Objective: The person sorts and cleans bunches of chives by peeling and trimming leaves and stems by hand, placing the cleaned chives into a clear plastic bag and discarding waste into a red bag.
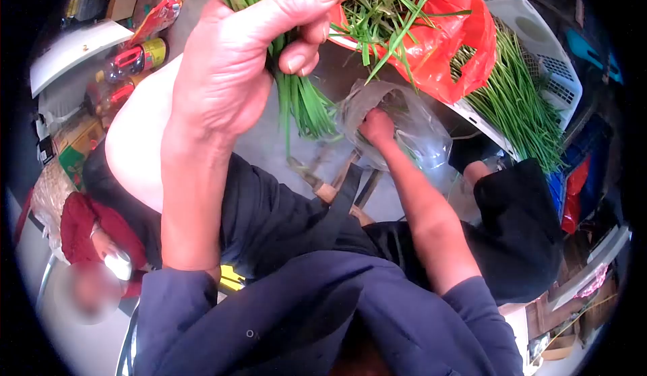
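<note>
left of the red bag point(438, 46), the left hand point(232, 56) clamps its fingers round green stalks point(306, 110), seemingly light, bendy, easily bruised, best gripped gently mid-bunch. nearside of the red bag, the right hand point(379, 128) reaches inside a clear bag point(431, 143); i cannot tell its fingers' state.

The green stalks point(306, 106) in the left grip point(229, 59) look smooth, with a slight sheen. Around the right grip point(378, 128) is a clear bag point(429, 133) of thin, crinkled, glossy plastic. Right of the left grip, the red bag point(482, 56) is shiny, creased plastic; farther right, the white basket point(558, 46) is perforated plastic. Below both grips, the dark top point(296, 302) is matt cloth.
</note>
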The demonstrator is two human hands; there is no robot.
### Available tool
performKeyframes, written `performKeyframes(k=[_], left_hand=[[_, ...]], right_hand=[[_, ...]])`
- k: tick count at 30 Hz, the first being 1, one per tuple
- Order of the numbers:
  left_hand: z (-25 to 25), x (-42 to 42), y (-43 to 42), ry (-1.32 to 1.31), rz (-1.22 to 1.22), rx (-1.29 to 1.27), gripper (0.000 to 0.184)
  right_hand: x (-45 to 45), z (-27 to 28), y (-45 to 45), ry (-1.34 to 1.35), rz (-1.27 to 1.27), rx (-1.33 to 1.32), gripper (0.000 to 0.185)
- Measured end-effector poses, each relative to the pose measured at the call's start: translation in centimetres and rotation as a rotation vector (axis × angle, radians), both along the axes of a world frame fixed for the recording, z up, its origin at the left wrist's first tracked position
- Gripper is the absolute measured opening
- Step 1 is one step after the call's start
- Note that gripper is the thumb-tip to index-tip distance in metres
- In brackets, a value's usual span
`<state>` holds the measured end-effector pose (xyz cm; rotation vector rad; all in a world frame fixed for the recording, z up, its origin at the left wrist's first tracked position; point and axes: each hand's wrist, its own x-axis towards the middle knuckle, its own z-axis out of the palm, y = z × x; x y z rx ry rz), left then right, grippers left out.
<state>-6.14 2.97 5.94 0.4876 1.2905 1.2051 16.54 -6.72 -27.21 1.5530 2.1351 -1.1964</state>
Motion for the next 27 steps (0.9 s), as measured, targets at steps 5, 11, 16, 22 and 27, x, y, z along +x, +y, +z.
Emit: performKeyframes(k=[5, 11, 16, 22, 27], left_hand=[[0.3, 0.6, -0.2, 0.053, -0.008, 0.034, 0.019], [-0.2, 0.6, -0.8, 0.071, -0.037, 0.081, 0.018], [-0.7, 1.0, -1.0, 0.057, -0.064, 0.117, 0.018], [-3.5, 2.0, -0.9, 0.114, -0.234, 0.091, 0.013], [-5.6, 4.4, -2.1, 0.198, -0.473, -0.013, 0.016]], right_hand=[[3.3, -1.5, 4.0, 0.118, 0.112, -0.004, 0.024], [6.7, 0.9, 7.6, 0.176, -0.273, -0.291, 0.013], [6.6, 6.9, 8.9, 0.316, -0.531, -0.420, 0.019], [4.5, 16.4, 11.1, 0.646, -0.615, -0.457, 0.023], [3.5, 22.1, 11.3, 0.855, -0.651, -0.352, 0.028]])
